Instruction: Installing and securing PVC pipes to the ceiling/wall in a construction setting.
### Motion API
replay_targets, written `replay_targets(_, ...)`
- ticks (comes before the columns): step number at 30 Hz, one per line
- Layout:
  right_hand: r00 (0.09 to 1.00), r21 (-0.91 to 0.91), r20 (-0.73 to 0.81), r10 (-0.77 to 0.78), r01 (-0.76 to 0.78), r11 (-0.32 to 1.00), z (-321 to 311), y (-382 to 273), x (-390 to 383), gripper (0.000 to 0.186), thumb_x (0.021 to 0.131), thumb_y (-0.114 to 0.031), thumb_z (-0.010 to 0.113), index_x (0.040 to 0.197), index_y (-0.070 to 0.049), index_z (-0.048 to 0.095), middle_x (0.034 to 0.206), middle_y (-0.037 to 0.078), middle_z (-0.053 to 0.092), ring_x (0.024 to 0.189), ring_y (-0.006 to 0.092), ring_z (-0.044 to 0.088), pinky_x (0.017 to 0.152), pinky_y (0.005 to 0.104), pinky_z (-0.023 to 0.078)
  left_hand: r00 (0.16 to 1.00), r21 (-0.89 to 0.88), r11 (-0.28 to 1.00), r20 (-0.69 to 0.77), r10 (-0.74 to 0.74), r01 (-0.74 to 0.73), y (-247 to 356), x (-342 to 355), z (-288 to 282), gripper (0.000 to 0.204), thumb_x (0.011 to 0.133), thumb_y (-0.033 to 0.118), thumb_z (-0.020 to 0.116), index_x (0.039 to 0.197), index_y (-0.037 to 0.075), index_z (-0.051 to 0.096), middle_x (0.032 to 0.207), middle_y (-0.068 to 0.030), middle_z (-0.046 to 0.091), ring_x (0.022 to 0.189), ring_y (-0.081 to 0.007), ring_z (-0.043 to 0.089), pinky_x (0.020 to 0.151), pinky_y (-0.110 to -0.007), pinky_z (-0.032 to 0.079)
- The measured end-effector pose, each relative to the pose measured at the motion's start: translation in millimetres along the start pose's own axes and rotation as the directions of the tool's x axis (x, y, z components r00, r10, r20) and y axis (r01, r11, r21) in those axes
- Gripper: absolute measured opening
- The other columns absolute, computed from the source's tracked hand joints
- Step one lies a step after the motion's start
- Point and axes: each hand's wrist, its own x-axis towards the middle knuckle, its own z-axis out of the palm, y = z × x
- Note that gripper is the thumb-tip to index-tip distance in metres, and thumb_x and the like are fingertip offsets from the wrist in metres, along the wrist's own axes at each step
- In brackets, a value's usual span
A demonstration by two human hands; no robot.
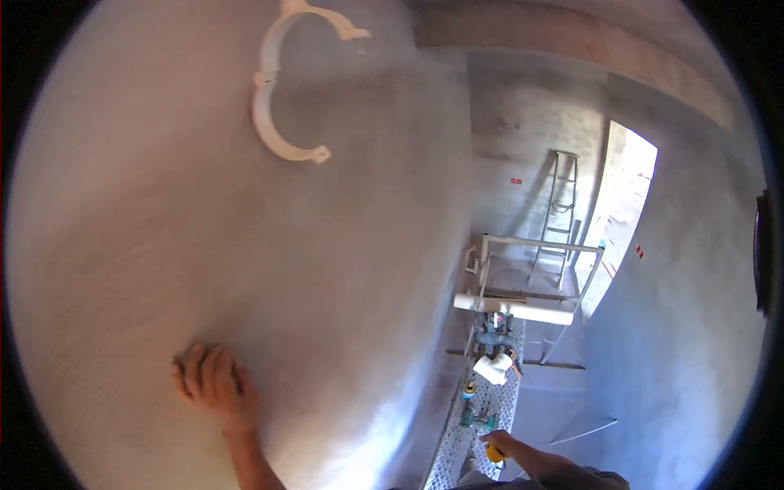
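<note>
Against the plastered wall (131,245) at lower left, my left hand (211,380) has its fingers bent around something dark, too hidden to name. Low at the right, my right hand (502,445) grips a yellow tool (495,454), partly hidden by the fingers. High on the wall above my left hand is an open white C-shaped pipe clamp (269,110). Beneath my right hand, a narrow patterned metal plank (453,465) carries green tools (479,420), a small can (469,390) and a white pipe fitting (492,367).
A metal frame railing (542,242) with a white pipe (539,313) stands at the plank's far end. Beyond, a ladder (558,204) leans on the wall beside a bright opening (633,155). A curved concrete edge (572,37) runs overhead. A thin rod (584,431) lies below right.
</note>
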Motion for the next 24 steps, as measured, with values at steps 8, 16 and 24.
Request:
replay_targets(8,0.964,-0.907,0.264,-0.041,0.262,0.330,-88,81,60,0.034,0.085,-0.044,0.055,0.104,-0.020,0.070,0.098,0.009,0.069,0.091,0.0258,0.066,0.084,0.0403,0.051,0.983,0.103,0.979,0.077,0.166,-0.173,3,6,-9,0.020,0.088,0.014,0.060,0.106,0.005,0.060,0.111,-0.0109,0.062,0.115,-0.0332,0.054,0.103,-0.055,0.035)
replay_targets(16,0.966,-0.888,0.011,-0.260,0.129,0.442,-143,174,32,0.023,0.086,-0.032,0.056,0.091,-0.015,0.072,0.090,0.011,0.069,0.088,0.0331,0.065,0.079,0.0474,0.051,0.994,0.160,0.982,-0.015,0.107,-0.104,65,25,13,0.039,0.095,0.042,0.053,0.110,0.007,0.058,0.120,-0.0137,0.055,0.108,-0.0341,0.050,0.092,-0.051,0.038)
replay_targets(24,0.948,-0.948,-0.018,-0.317,0.084,0.306,-125,210,-26,0.014,0.071,-0.020,0.064,0.082,-0.019,0.072,0.083,0.008,0.068,0.085,0.0281,0.066,0.073,0.0419,0.053,0.983,-0.162,0.972,0.036,0.181,-0.173,100,-66,95,0.051,0.093,0.044,0.054,0.123,0.002,0.053,0.128,-0.0162,0.052,0.116,-0.0369,0.049,0.097,-0.054,0.035)
